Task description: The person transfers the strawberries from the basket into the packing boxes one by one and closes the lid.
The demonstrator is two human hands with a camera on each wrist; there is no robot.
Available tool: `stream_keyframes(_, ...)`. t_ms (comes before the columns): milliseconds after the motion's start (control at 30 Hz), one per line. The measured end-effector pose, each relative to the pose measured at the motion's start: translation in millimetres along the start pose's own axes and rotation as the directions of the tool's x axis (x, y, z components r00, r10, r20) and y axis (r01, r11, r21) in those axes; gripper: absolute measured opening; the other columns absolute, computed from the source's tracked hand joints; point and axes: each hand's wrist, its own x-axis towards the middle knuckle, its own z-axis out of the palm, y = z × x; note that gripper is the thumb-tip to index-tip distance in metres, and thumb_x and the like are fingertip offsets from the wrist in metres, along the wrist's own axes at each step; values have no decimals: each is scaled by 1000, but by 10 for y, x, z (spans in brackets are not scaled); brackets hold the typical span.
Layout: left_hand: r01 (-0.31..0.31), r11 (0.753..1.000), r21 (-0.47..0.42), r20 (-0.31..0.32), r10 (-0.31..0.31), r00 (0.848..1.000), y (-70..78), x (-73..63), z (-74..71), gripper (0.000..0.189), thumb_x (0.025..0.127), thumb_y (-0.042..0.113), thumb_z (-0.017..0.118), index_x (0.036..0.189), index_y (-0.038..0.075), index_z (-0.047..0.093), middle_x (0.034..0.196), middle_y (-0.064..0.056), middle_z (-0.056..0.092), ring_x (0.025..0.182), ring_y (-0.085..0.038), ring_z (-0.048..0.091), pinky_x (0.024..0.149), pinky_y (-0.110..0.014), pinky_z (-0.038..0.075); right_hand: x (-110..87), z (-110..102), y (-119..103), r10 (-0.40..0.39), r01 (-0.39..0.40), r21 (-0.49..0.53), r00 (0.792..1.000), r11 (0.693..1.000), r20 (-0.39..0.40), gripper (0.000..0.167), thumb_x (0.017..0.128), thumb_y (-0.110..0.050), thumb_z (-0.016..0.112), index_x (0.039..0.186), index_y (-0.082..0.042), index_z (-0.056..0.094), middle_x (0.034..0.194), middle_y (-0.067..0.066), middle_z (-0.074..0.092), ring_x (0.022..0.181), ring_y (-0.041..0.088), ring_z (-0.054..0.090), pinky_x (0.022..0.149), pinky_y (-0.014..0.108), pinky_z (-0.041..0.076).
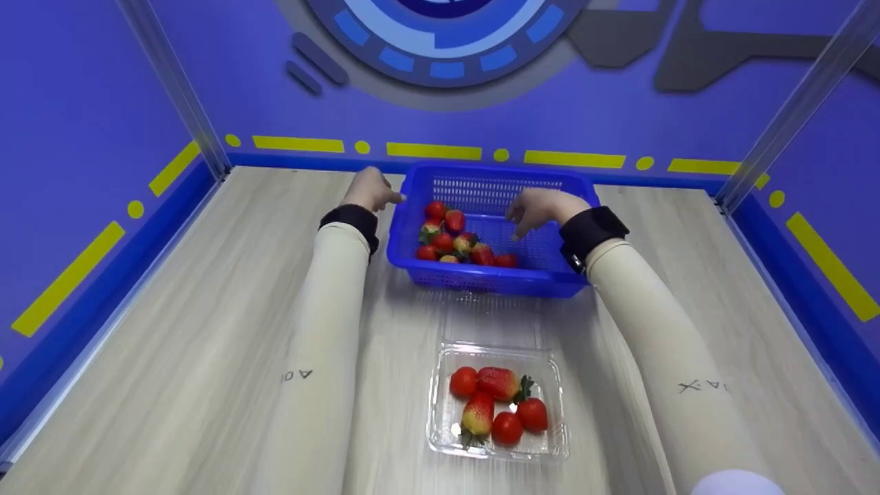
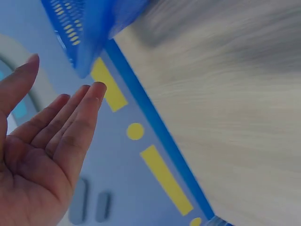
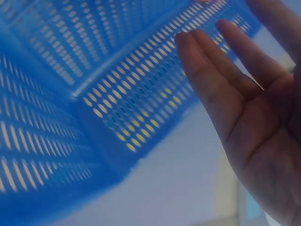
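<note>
We see the left hand (image 1: 369, 189) with fingers nearly straight, grasping nothing, beside the basket's ten o'clock rim (whether it touches, we cannot tell). The right hand (image 1: 543, 207), coming in from three o'clock, hangs over the basket (image 1: 495, 282), fingers loosely extended and likewise holding nothing. We find a heap of berries (image 1: 443, 242) inside toward eight o'clock. At the basket's six o'clock sits a clear box (image 1: 434, 405) with five more berries (image 1: 507, 428), its lid (image 1: 491, 326) folded out toward twelve. A pale table (image 1: 206, 344) carries everything.
</note>
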Motion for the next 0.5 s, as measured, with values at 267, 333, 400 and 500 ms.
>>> stream_keyframes(267,65,998,2,39,-65,997,30,6,97,35,96,17,73,118,-10,68,121,-26,72,75,-21,67,69,-25,52,73,79,23,106,-111,43,989,993,103,53,92,-17,74,141,-1,60,144,22,61,129,41,62,111,51,52)
stream_keyframes(333,75,997,11,45,-76,996,31,16,116,37,95,16,74,120,-11,68,117,-26,73,62,-16,63,65,-23,52,86,112,19,119,-124,33,985,992,122,54,92,-18,75,140,-2,60,144,21,61,129,41,62,111,51,51)
stream_keyframes(400,89,996,17,54,-90,995,22,13,133,38,94,16,75,121,-11,68,112,-25,74,56,-14,58,66,-25,55,101,152,13,124,-127,15,983,992,136,54,91,-20,76,139,-3,62,144,19,62,128,40,63,110,50,52)
stream_keyframes(500,106,994,40,57,-109,992,-21,55,179,38,94,16,75,120,-10,68,110,-22,72,67,-17,61,79,-31,59,132,215,2,116,-115,-15,981,993,152,54,90,-22,76,138,-4,63,143,18,63,127,38,64,109,49,53)
